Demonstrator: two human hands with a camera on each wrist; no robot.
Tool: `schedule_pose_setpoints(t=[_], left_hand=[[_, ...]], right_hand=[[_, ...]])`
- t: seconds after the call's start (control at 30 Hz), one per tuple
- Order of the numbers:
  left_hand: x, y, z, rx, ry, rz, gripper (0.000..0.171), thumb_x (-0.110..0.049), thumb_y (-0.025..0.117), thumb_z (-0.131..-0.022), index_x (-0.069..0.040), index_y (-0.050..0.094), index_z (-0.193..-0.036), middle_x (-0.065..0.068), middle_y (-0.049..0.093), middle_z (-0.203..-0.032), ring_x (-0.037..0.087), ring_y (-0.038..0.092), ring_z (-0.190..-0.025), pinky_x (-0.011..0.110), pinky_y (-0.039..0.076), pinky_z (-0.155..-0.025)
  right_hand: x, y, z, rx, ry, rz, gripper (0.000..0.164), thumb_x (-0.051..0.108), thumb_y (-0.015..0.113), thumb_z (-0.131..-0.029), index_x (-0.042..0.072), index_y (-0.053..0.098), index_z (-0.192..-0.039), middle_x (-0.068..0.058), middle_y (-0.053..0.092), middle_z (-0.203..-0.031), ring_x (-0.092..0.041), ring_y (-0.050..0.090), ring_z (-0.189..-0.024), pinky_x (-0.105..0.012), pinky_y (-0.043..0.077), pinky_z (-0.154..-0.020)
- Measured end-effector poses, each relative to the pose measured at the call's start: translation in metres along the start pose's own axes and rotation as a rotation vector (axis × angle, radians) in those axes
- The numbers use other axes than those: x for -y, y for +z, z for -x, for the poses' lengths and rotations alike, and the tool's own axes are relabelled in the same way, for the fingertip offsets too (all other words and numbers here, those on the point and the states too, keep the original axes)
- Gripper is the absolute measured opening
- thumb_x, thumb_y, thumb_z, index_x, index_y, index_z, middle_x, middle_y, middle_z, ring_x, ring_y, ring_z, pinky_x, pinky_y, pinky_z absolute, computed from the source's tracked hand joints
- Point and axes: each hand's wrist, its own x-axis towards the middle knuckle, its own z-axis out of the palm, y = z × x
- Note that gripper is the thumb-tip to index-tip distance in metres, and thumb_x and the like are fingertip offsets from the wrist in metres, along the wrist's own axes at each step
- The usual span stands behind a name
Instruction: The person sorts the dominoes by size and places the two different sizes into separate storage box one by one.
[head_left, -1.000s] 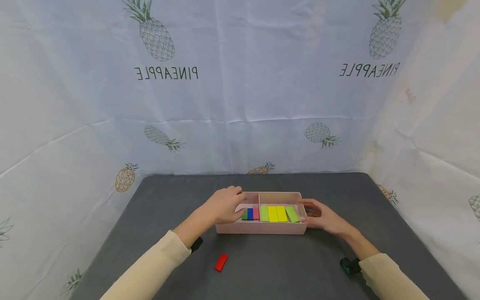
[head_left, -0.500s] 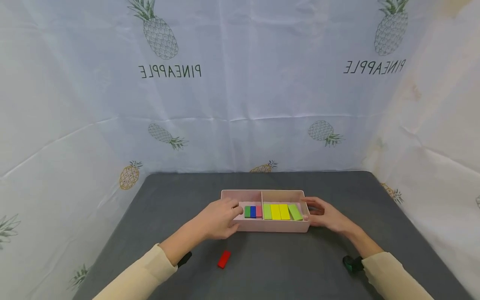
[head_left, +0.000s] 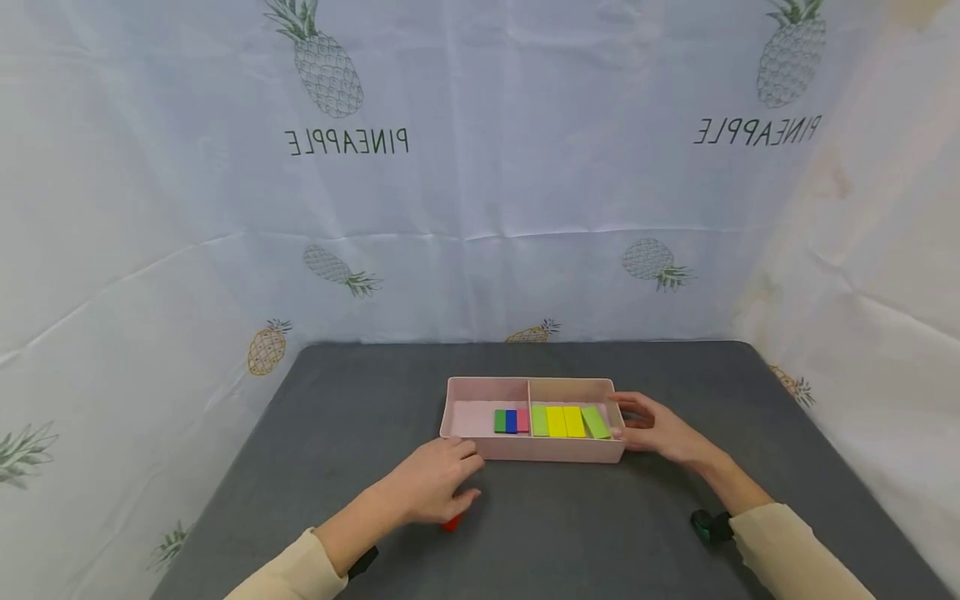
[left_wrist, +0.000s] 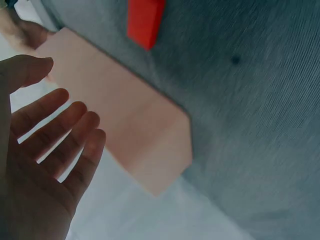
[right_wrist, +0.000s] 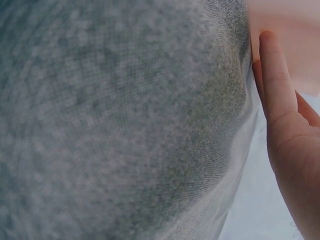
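Note:
A pale pink two-compartment box (head_left: 555, 450) lies on the dark table. My right hand (head_left: 660, 432) grips its right end, fingertips at the rim and thumb at the front corner; in the right wrist view the thumb (right_wrist: 277, 75) lies along the pink wall. My left hand (head_left: 431, 482), fingers loosely bent and holding nothing, hovers in front of the box's left corner. Below it a small red block (head_left: 452, 523) shows partly past the thumb; the left wrist view has this red block (left_wrist: 145, 22) apart from the fingers.
The box's left compartment holds a green block (head_left: 499, 421), a blue block (head_left: 512, 421) and a pink block (head_left: 522, 420). Its right compartment holds yellow blocks (head_left: 565, 422) and light green ones, one tilted (head_left: 596, 422). A white pineapple-print curtain (head_left: 480, 192) surrounds the table.
My left hand has drawn back from over the left compartment, toward the person, to above the red block, now partly covering it. The right hand stays at the box's end.

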Motion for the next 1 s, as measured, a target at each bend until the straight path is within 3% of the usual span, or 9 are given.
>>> schedule_pose_setpoints(t=[0.2, 0.43, 0.73, 1.0], left_hand=[[-0.005, 0.017, 0.008, 0.038, -0.005, 0.015, 0.027, -0.036, 0.073, -0.091, -0.016, 0.071, -0.108, -0.005, 0.061, -0.099, 0.012, 0.053, -0.089, 0.028, 0.05, -0.08], [-0.011, 0.031, 0.014, 0.131, 0.023, 0.006, 0.027, -0.04, 0.071, -0.092, -0.019, 0.07, -0.109, -0.009, 0.059, -0.1, 0.008, 0.051, -0.088, 0.026, 0.048, -0.077], [-0.014, 0.034, 0.02, 0.157, 0.036, 0.04, 0.025, -0.032, 0.074, -0.086, -0.018, 0.066, -0.104, -0.01, 0.054, -0.095, 0.007, 0.049, -0.085, 0.025, 0.047, -0.075], [-0.009, 0.033, 0.016, 0.165, 0.022, 0.056, 0.024, -0.029, 0.076, -0.083, -0.016, 0.067, -0.1, -0.01, 0.05, -0.09, 0.006, 0.045, -0.08, 0.022, 0.046, -0.073]], right_hand=[[0.002, 0.001, -0.001, 0.006, 0.01, -0.014, 0.069, 0.023, 0.069, -0.098, 0.007, 0.034, -0.156, -0.025, 0.025, -0.161, -0.051, 0.031, -0.143, -0.045, 0.054, -0.096], [0.001, -0.001, 0.0, -0.011, 0.019, 0.023, 0.069, 0.024, 0.07, -0.097, 0.008, 0.035, -0.155, -0.024, 0.027, -0.16, -0.051, 0.033, -0.142, -0.046, 0.053, -0.097], [0.001, -0.003, 0.003, -0.01, 0.025, 0.032, 0.07, 0.026, 0.07, -0.097, 0.009, 0.035, -0.155, -0.024, 0.027, -0.161, -0.051, 0.032, -0.142, -0.046, 0.053, -0.098], [0.001, 0.0, 0.001, -0.011, 0.025, 0.015, 0.071, 0.025, 0.07, -0.097, 0.009, 0.034, -0.156, -0.025, 0.026, -0.161, -0.051, 0.034, -0.142, -0.044, 0.054, -0.096]])
